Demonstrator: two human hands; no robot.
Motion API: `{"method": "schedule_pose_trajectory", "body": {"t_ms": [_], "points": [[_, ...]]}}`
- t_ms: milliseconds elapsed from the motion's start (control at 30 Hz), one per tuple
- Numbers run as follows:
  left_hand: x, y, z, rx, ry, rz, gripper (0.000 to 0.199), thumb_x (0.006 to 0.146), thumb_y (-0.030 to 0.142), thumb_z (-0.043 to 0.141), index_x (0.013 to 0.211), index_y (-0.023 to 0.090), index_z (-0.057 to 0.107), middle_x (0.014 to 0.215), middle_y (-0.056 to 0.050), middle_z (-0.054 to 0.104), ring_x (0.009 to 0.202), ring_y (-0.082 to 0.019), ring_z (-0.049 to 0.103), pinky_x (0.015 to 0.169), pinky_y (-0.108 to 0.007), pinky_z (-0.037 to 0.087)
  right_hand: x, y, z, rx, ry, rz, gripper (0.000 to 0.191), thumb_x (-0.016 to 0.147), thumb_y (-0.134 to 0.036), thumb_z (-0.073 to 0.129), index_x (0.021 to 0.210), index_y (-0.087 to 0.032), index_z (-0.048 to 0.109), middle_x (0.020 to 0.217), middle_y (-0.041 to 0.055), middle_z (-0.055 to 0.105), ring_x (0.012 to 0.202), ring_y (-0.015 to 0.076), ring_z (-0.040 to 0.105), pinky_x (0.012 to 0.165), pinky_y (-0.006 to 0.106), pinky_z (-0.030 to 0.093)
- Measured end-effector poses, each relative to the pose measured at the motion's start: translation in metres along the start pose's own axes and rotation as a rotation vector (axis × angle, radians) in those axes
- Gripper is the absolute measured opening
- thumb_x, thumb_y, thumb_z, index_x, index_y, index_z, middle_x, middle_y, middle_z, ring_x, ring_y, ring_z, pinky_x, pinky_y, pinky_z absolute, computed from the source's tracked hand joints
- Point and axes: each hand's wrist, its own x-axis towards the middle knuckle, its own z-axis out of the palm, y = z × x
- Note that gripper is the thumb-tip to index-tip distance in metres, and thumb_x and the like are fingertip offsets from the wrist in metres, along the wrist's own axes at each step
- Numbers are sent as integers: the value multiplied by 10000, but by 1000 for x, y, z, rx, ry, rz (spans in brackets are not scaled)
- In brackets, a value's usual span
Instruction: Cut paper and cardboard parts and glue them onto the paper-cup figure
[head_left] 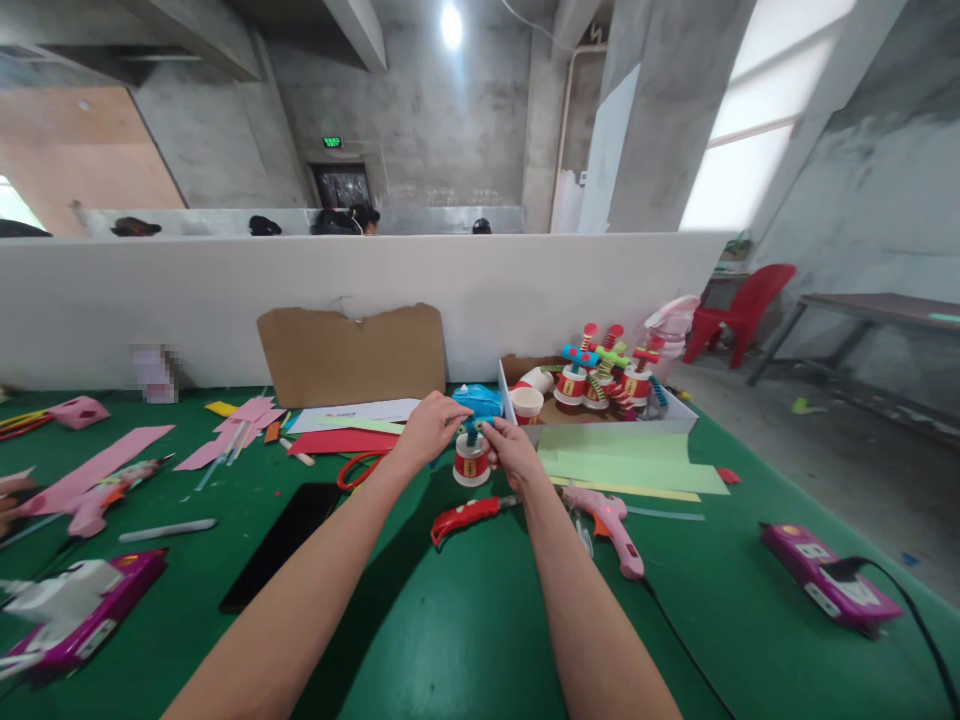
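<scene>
A red and white paper cup figure (471, 462) stands upside down on the green table, with small blue parts on top. At its upper left, my left hand (433, 432) pinches the blue top part with thumb and fingertips. On the other side, my right hand (513, 453) is closed with its fingertips at the same top part. The exact piece between the fingers is small and partly hidden. Right behind the hands lies a bright blue object (478, 398). Below them is a red-handled utility knife (469, 518), beside a pink glue gun (609, 520).
A shallow box (682, 418) holds several similar cup figures (571, 385). Green paper sheets (622, 452) lie before it. Left are a black phone (281, 545), red scissors handles (358, 468), pink paper and a second glue gun (105, 500). A purple power strip (825, 580) sits right.
</scene>
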Motion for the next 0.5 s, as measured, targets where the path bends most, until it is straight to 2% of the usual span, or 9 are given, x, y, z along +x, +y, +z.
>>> {"method": "schedule_pose_trajectory", "body": {"t_ms": [367, 500], "points": [[0, 6, 1, -4, -42, -66, 226, 859, 159, 481, 888, 187, 703, 926, -47, 720, 838, -171, 604, 790, -313, 468, -1, -1, 1, -28, 24, 10, 299, 673, -426, 660, 633, -188, 483, 423, -90, 475, 323, 28, 324, 319, 166, 217], [-1, 9, 1, 3, -23, -64, 224, 857, 160, 482, 891, 194, 700, 921, -41, 720, 837, -171, 607, 792, -318, 469, -2, -1, 1, -9, 28, 8, 299, 668, -421, 674, 632, -186, 493, 438, -85, 484, 329, 27, 325, 322, 167, 217]]}}
